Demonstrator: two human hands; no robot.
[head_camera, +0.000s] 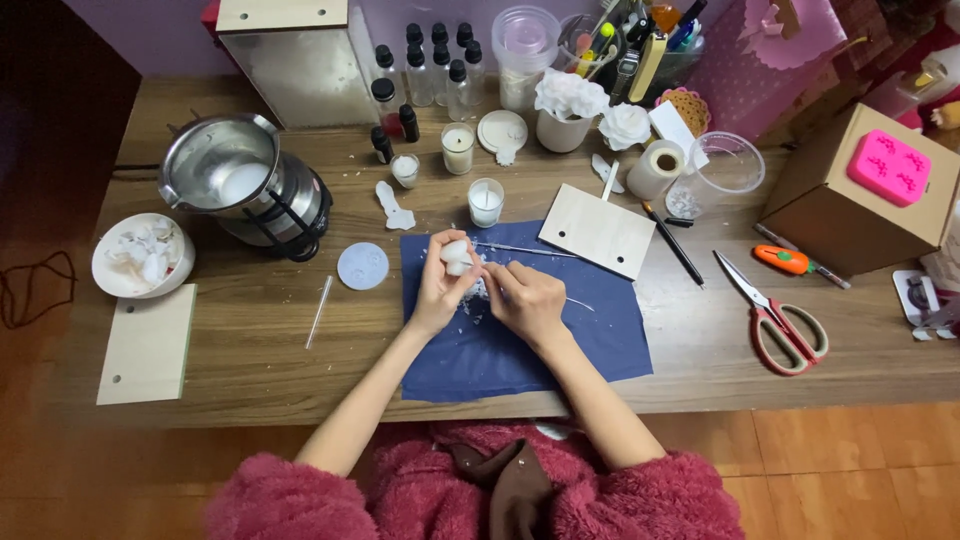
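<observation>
My left hand (437, 290) holds a small white wax piece (456, 254) over a dark blue cloth (590, 330) on the wooden table (260, 350). My right hand (525, 297) is close beside it, fingers pinched at the wax piece, seemingly on a thin tool or wick; I cannot tell which. White crumbs of wax (472, 308) lie on the cloth under both hands. A thin metal rod (525, 250) lies on the cloth just beyond my hands.
A metal melting pot (235, 180) and a white bowl of wax pieces (142, 255) stand at the left. Small jar candles (486, 202), dropper bottles (432, 70), wooden boards (598, 230), scissors (775, 318), an orange cutter (785, 260) and a cardboard box (850, 200) crowd the back and right.
</observation>
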